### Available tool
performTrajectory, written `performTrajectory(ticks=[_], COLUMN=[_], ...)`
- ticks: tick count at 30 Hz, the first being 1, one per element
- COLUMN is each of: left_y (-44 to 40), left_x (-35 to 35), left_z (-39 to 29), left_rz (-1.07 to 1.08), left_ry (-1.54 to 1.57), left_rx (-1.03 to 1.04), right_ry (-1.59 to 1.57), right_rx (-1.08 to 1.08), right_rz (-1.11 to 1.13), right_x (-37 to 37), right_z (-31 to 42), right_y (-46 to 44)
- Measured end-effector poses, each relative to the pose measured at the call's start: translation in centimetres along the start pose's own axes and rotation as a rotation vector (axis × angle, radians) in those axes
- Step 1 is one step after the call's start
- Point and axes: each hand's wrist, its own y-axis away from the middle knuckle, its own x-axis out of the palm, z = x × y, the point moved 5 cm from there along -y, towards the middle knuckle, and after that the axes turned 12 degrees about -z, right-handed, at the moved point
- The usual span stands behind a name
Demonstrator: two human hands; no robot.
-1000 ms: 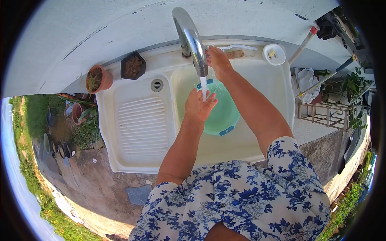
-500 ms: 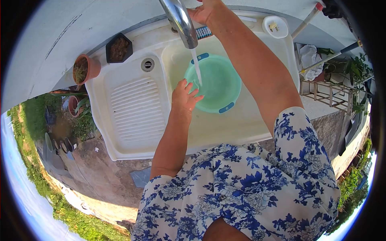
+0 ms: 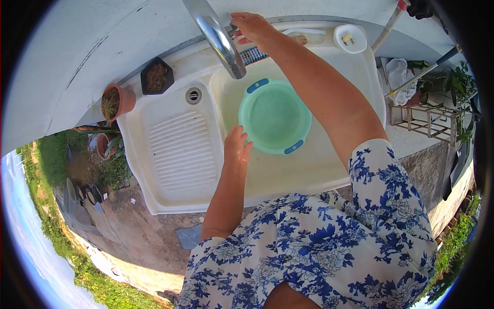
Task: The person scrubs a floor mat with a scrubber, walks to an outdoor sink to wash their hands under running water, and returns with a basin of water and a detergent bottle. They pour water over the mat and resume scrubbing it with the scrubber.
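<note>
A light green plastic basin point(image 3: 275, 117) with blue grips sits in the sink's deep bowl, with clear water inside. My left hand point(image 3: 236, 147) is at the basin's left rim, fingers slightly apart; whether they touch the rim is hard to see. Up at the wall, my right hand point(image 3: 252, 27) has its fingers around the faucet handle point(image 3: 232, 30), which is mostly hidden. The chrome faucet point(image 3: 216, 38) reaches down over the bowl, and no stream comes from its spout.
The white sink point(image 3: 135, 175) has a ribbed drainboard and a drain point(image 3: 193, 95) on the left. A brush point(image 3: 252, 55) lies behind the bowl, and a white soap dish point(image 3: 351, 39) stands at the back right. Potted plants point(image 3: 118, 102) line the left; a wooden rack point(image 3: 424, 122) is at right.
The water stream from the faucet has stopped. My left hand has drawn back from over the basin to its left rim. My right hand stays by the faucet while the view has shifted.
</note>
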Motion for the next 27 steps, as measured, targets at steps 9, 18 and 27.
performTrajectory(ticks=[9,18,27], left_y=[-4.6,-6.5,-5.0], left_x=[-0.2,-1.4,-1.8], left_z=[4.6,5.2,2.8], left_rz=[-0.153,-0.154,-0.240], left_ry=[-0.660,-0.563,-0.327], left_rx=[0.379,0.302,0.276], right_ry=[1.000,1.146,0.567], right_rx=[-0.683,-0.885,-0.477], right_rz=[-0.176,-0.095,-0.195], right_x=[-0.7,-2.3,-2.9], right_z=[0.8,-1.6,-5.6], right_y=[2.3,4.1,7.9])
